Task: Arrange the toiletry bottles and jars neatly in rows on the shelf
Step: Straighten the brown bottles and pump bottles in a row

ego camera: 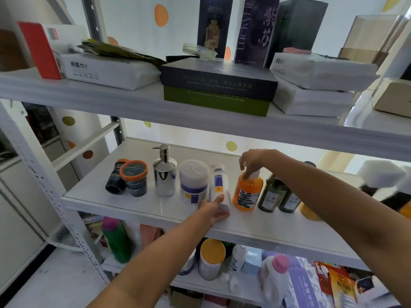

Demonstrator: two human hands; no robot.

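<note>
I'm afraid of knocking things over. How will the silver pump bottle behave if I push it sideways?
The silver pump bottle is tall with a narrow pump head, so a high push would probably tip it; push low. Its mirror finish looks slick, so fingers may slip. The shelf looks glossy, so it should slide easily.

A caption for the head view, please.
Left hand holds a white bottle; right hand pinches the orange bottle by its cap.

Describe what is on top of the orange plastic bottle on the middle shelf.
The right hand pinches the orange plastic bottle's pale cap from above. Its fingers hide part of the cap. The left hand holds the slim white bottle beside it.
</note>
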